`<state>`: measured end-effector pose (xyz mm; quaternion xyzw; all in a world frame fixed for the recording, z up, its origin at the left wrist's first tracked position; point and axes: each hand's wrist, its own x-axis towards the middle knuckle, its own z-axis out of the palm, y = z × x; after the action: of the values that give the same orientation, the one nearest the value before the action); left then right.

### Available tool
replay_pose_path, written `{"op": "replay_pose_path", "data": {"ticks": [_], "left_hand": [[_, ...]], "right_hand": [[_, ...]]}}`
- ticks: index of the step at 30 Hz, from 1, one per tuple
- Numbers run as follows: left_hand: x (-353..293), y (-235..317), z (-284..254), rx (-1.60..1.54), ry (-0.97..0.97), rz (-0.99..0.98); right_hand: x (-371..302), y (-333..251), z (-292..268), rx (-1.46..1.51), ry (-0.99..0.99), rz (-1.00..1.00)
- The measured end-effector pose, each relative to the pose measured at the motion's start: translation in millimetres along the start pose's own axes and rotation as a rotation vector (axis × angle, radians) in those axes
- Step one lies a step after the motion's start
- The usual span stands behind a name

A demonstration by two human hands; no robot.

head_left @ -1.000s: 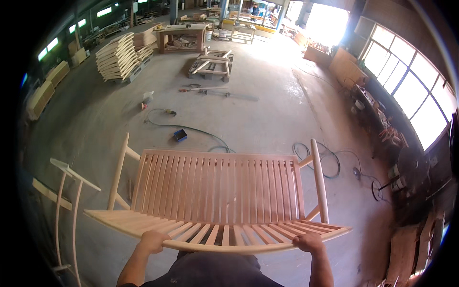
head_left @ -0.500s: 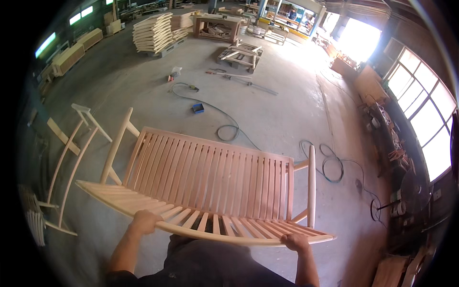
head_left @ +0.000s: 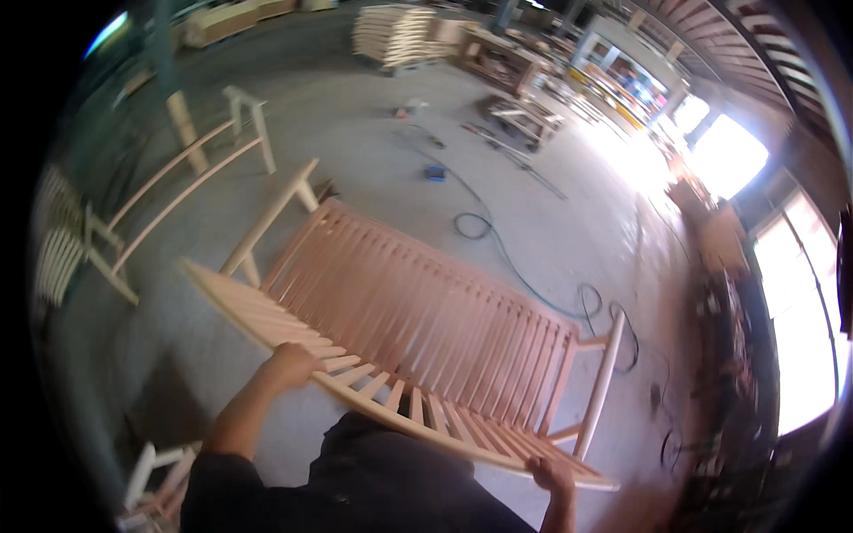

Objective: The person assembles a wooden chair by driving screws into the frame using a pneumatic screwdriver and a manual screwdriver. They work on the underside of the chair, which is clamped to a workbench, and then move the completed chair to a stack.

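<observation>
A slatted wooden bench [head_left: 418, 298] of pale reddish wood stands in front of me, its curved backrest towards my body. My left hand [head_left: 293, 366] is closed around the top rail of the backrest, left of the middle. Towards the rail's right end, my right hand [head_left: 553, 474] grips it too. The left armrest [head_left: 271, 218] and the right armrest [head_left: 600, 386] rise beyond the backrest at either end of the seat. My body hides part of the floor behind the bench.
To the left stands a pale wooden frame [head_left: 191, 182], with slatted pieces [head_left: 60, 258] nearer me. A hose [head_left: 502, 249] lies curled beyond the bench, near a blue box [head_left: 435, 173] and long clamps [head_left: 515, 155]. Stacked slatted parts [head_left: 391, 35] stand far off; windows line the right.
My view has turned to the left and tilted, so the bench now slants down to the right. Both hands stay on the top rail. More frame parts show at lower left.
</observation>
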<state>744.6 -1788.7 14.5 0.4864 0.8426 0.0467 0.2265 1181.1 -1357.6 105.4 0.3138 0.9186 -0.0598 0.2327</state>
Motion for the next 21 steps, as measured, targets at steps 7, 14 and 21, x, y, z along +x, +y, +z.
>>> {"op": "replay_pose_path", "data": {"ticks": [7, 14, 21], "left_hand": [[59.2, -79.4, 36.2, 0.013, 0.003, 0.038], [85.3, -79.9, -6.5, 0.017, -0.071, -0.004], [118.4, -73.9, -38.0, -0.003, -0.030, -0.013]], "right_hand": [[76.9, -34.4, 18.1, 0.047, -0.066, -0.056], [110.8, -43.3, 20.5, 0.225, -0.187, 0.115], [116.4, -28.7, -43.3, 0.121, -0.400, 0.144]]}}
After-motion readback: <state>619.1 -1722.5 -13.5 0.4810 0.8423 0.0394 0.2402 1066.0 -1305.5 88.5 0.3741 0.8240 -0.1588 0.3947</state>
